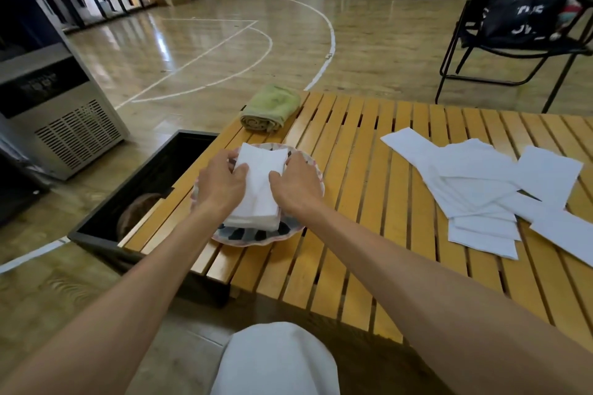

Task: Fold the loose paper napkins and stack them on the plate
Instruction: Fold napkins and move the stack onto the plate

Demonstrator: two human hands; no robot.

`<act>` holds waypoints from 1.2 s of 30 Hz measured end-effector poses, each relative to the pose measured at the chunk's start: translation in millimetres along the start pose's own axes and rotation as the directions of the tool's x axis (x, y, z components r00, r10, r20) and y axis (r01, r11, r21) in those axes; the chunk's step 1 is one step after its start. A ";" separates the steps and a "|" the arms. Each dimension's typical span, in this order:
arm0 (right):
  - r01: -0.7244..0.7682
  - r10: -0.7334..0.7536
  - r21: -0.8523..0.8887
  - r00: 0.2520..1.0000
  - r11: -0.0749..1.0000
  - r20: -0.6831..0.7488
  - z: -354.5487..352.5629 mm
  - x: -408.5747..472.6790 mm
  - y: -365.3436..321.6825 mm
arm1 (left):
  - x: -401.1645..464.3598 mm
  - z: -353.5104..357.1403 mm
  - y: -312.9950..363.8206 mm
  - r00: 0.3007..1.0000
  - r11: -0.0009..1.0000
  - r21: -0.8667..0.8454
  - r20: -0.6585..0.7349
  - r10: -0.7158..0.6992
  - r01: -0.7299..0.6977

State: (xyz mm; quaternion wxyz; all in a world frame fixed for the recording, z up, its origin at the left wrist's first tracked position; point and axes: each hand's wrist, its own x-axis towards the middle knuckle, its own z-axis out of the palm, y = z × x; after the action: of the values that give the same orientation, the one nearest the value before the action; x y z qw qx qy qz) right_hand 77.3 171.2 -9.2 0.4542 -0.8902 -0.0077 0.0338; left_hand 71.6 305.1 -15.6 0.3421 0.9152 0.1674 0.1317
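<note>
A stack of folded white napkins [260, 186] lies on a patterned plate [256, 236] near the left end of the slatted wooden table [353, 202]. My left hand [221, 183] grips the stack's left side, thumb on top and fingers curled over the far corner. At the stack's right side my right hand [296, 184] holds it the same way, thumb on top. Several loose flat white napkins [487, 189] are spread over the table's right part, overlapping one another.
A rolled green towel [271, 109] lies at the table's far left corner. A dark open bin [150, 189] stands on the floor beside the table's left edge. A grey machine [48, 90] stands at far left, a black folding chair [513, 42] with a bag behind the table.
</note>
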 end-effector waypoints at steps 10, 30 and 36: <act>0.366 -0.292 -0.422 0.928 0.830 0.231 20.8 -8.0 21.2 | -0.6 9.9 -16.9 0.839 0.747 0.389 0.313 0.444 -0.540; 0.130 -0.144 -0.469 0.990 0.873 0.007 -170.8 -72.9 111.6 | -112.9 89.7 135.1 0.730 0.745 0.140 0.383 0.566 -0.652; -0.271 0.149 -0.495 0.951 0.825 -0.273 -296.1 -120.9 221.6 | -182.2 148.4 189.1 0.621 0.749 -0.073 0.510 0.595 -0.658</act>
State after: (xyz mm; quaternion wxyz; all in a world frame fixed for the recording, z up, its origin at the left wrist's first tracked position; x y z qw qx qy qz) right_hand -27.2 -203.6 -8.9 0.1841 -0.9737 0.1327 -0.0193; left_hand -0.4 12.2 -20.4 0.2494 0.9355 -0.2500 -0.0111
